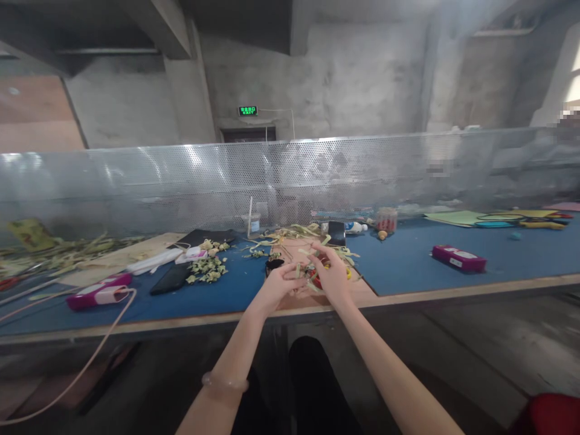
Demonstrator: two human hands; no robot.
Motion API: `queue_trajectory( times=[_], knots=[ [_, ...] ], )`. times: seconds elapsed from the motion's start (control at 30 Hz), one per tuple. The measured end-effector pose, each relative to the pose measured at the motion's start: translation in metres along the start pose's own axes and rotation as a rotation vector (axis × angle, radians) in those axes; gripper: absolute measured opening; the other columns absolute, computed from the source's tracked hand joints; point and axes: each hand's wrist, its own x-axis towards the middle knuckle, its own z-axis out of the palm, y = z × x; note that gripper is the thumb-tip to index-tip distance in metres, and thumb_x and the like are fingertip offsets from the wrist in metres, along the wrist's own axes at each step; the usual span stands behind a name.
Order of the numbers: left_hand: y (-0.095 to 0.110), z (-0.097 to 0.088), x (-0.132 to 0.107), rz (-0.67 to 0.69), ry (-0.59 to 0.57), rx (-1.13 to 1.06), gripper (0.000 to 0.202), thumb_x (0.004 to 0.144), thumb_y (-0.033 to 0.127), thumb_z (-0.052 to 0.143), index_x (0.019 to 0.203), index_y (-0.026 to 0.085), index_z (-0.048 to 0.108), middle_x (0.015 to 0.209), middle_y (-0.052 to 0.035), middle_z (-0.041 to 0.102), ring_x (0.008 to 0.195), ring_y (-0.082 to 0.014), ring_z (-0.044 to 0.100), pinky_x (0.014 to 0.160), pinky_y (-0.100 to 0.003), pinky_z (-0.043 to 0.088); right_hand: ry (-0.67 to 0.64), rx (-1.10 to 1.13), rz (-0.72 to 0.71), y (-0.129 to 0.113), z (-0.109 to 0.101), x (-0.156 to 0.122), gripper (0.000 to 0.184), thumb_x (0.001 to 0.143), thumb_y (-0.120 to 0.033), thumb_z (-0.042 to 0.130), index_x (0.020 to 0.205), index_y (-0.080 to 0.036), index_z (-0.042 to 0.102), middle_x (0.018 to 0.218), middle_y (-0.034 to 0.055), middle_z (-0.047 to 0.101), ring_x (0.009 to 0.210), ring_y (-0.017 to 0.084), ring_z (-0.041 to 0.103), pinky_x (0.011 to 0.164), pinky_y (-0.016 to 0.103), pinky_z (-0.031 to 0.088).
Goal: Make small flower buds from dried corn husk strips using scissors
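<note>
My left hand point(280, 287) is over a light wooden board at the table's front edge, its fingers bent around a narrow pale green strip point(298, 270). Facing it, my right hand point(331, 273) has its thumb and fingers curled together at more of the pale strip material. The fingertips partly cover the strips, so the exact grip is hard to see. Under and beside my right hand show small red and yellow items, too covered to name. Loose pale green strips point(299, 231) lie on the board point(367, 291) behind the hands. A small black object point(273, 264) sits beside my left hand.
Left on the blue table are a heap of small green folded pieces point(208, 269), a black phone-like slab point(170, 280) and a purple box point(97, 292) with a cable. Another purple box point(458, 258) lies right. A clear jar point(386, 220) stands near the perforated metal screen point(326, 175).
</note>
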Motion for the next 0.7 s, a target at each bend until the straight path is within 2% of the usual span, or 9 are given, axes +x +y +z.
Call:
queue_trajectory(
  times=[0.1,0.2,0.3,0.4,0.47,0.57,0.63,0.7],
  knots=[
    [0.0015,0.0022,-0.0003,0.010,-0.037,-0.069,0.053,0.060,0.023,0.073,0.111,0.018,0.060,0.093,-0.0084,0.066,0.072,-0.0159,0.060,0.062,-0.025,0.043,-0.024,-0.002,0.006,0.0014,0.0006,0.0004,0.022,0.078,-0.027,0.052,0.096,-0.018,0.060,0.075,0.0011,0.057,0.060,0.013,0.051,0.063,0.026,0.043],
    [0.0015,0.0037,-0.0004,0.027,-0.047,-0.134,0.072,0.060,0.019,0.073,0.127,0.022,0.045,0.104,-0.0116,0.063,0.090,-0.0219,0.060,0.069,-0.029,0.046,-0.038,0.005,0.016,0.0017,0.0007,0.0007,0.022,0.078,-0.028,0.052,0.096,-0.018,0.059,0.074,0.0008,0.056,0.060,0.013,0.050,0.062,0.025,0.043],
    [0.0024,0.0037,-0.0015,0.085,-0.052,-0.147,0.091,0.061,0.017,0.073,0.136,0.031,0.024,0.117,-0.0131,0.056,0.086,-0.0191,0.060,0.063,-0.026,0.046,-0.046,-0.011,0.006,-0.0002,0.0000,0.0008,0.022,0.078,-0.028,0.053,0.097,-0.018,0.059,0.073,0.0006,0.056,0.060,0.013,0.048,0.062,0.026,0.042],
    [0.0045,0.0030,-0.0035,0.136,-0.084,-0.072,0.090,0.063,0.019,0.072,0.135,0.037,0.023,0.130,-0.0129,0.045,0.066,-0.0097,0.056,0.053,-0.022,0.043,-0.079,-0.019,-0.002,-0.0027,-0.0007,0.0007,0.022,0.078,-0.027,0.052,0.097,-0.019,0.059,0.072,0.0000,0.055,0.060,0.013,0.047,0.061,0.025,0.041],
    [0.0050,0.0026,-0.0044,0.146,-0.093,-0.007,0.082,0.064,0.022,0.071,0.133,0.035,0.031,0.125,-0.0126,0.050,0.059,-0.0068,0.051,0.051,-0.022,0.041,-0.102,-0.006,0.003,-0.0035,-0.0007,0.0005,0.022,0.079,-0.027,0.052,0.098,-0.020,0.059,0.070,-0.0007,0.054,0.058,0.013,0.046,0.058,0.025,0.040],
    [0.0039,0.0022,-0.0047,0.139,-0.080,0.063,0.074,0.064,0.026,0.071,0.131,0.026,0.039,0.094,-0.0077,0.063,0.056,-0.0077,0.047,0.053,-0.023,0.039,-0.111,0.013,-0.002,-0.0031,0.0002,0.0005,0.022,0.078,-0.026,0.053,0.098,-0.020,0.060,0.069,-0.0012,0.054,0.057,0.013,0.045,0.057,0.025,0.040],
    [0.0032,0.0021,-0.0049,0.128,-0.076,0.092,0.073,0.065,0.029,0.070,0.131,0.023,0.039,0.075,-0.0024,0.061,0.054,-0.0084,0.045,0.053,-0.023,0.038,-0.120,0.022,-0.010,-0.0025,0.0007,0.0009,0.022,0.078,-0.026,0.054,0.098,-0.020,0.060,0.073,-0.0001,0.056,0.059,0.013,0.047,0.059,0.026,0.041],
    [0.0035,0.0022,-0.0054,0.119,-0.071,0.108,0.074,0.065,0.031,0.069,0.132,0.022,0.039,0.063,0.0016,0.056,0.052,-0.0083,0.042,0.052,-0.024,0.036,-0.126,0.039,-0.025,-0.0022,0.0005,0.0013,0.023,0.078,-0.026,0.054,0.100,-0.020,0.059,0.078,0.0013,0.058,0.064,0.014,0.049,0.063,0.027,0.042]
  ],
)
